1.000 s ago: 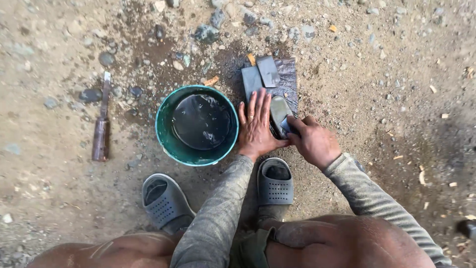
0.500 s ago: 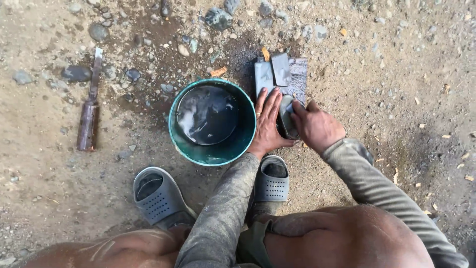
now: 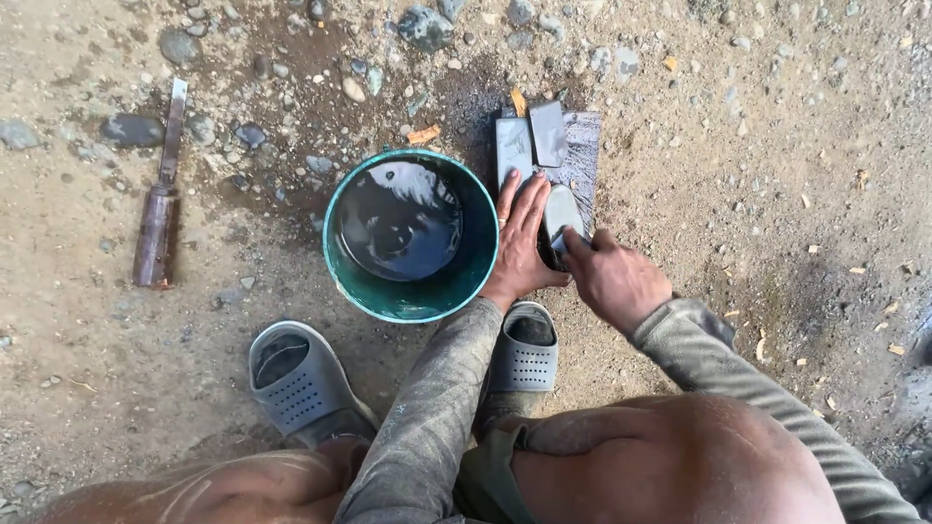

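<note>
Blade (image 3: 561,215) has slid further up the wet grey stone (image 3: 581,155) beside the teal bucket (image 3: 413,301): left hand (image 3: 524,238) flat, fingers spread pressing it; right hand (image 3: 614,281) gripping its near end, mid-stroke.

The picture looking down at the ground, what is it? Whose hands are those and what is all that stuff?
A camera worn on a person's head took this picture, so you look down as that person does. The person crouches on dirt and gravel; you see knees, grey sleeves and grey sandals. There is no machine, only two bare hands. The left hand lies flat, its fingers spread over a dark flat blade. The right hand grips the near end of that blade. The blade lies on grey flat stones. Beside them stands a green bucket of dark water. Farther left, alone on the dirt, lies a rusty tool with a brown handle.
</note>
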